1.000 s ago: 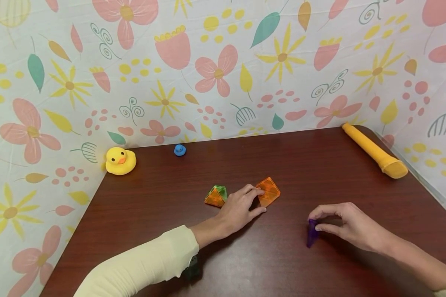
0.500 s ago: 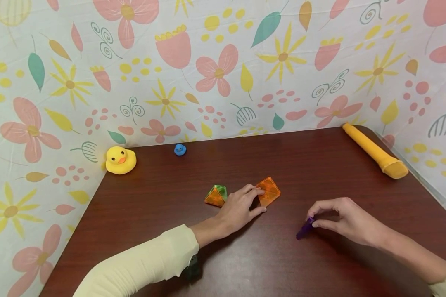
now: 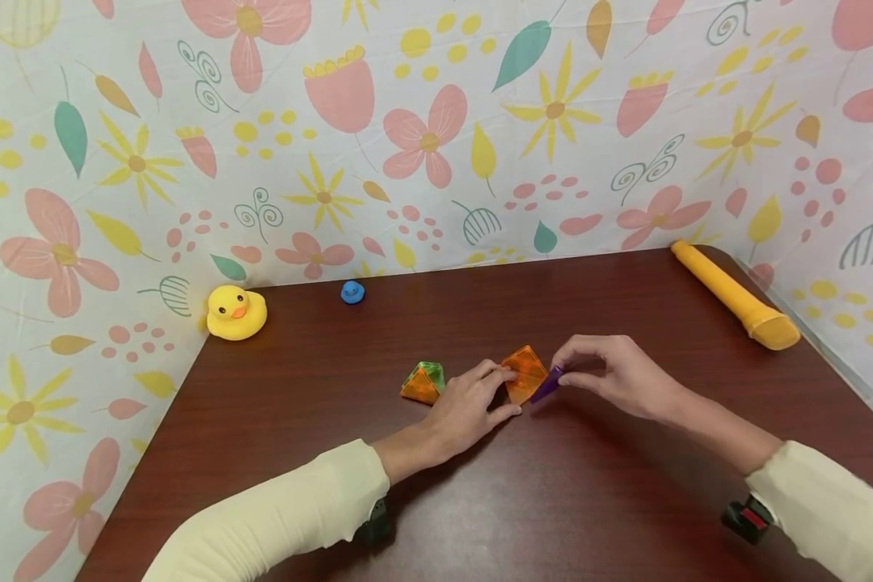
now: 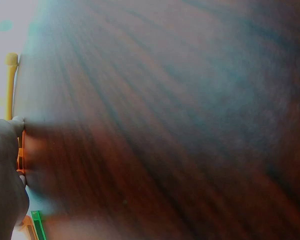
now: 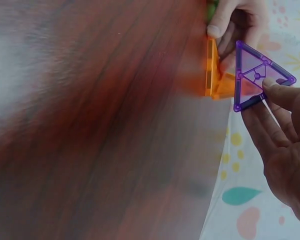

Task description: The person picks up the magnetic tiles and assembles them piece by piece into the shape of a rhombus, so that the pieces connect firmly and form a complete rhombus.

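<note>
1. Judging risks first: a crooked approach by the purple tile (image 3: pixel 548 385) could knock the orange tiles (image 3: pixel 528 372) askew, if the left hand (image 3: pixel 469 412) braces them too lightly.
2. A weak pinch could let the purple tile swivel in the right hand (image 3: pixel 622 376).
3. Hands, as I read them: right pinching the purple tile near one edge; left holding the orange tiles between thumb and fingers.
4. The purple tile sits between the hands, just right of the orange tiles; contact, I can't tell.
</note>
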Tool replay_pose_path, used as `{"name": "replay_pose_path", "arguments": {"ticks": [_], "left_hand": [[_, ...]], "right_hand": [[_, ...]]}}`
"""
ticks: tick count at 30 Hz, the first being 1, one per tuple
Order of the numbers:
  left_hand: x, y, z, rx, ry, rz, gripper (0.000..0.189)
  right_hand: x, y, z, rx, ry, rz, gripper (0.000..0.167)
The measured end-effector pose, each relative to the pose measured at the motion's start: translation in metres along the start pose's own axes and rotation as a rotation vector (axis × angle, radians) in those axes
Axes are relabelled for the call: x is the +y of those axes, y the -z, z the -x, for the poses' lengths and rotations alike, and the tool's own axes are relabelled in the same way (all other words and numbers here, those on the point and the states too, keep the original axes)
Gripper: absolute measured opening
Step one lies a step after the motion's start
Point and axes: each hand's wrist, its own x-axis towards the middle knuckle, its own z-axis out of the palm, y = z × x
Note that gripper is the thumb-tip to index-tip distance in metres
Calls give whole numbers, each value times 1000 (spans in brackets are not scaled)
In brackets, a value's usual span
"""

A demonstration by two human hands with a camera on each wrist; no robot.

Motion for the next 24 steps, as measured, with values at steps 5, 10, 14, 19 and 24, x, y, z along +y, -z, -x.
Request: {"name": "replay_pose_path", "arguments": {"ticks": [5,10,14,19,24], "left_hand": [[-1,0,0,6,-7,-4,48],[-1,0,1,1,-4,-2,49],[-1,0,1,-2,-2,-6,49],[0,1,0,0,-14,-9,49],[0,1,0,9,-21,-6,48]], "right_hand": [[3,-10,-11,2,9,-36,29],[6,-15,-15,-15,-12,-74,26],[9,-19,-15,-33,-31,-90,25],[12,-23,-15,-32,-37,-91,28],[13,-24,-17,-23,-36,-81,30]]}}
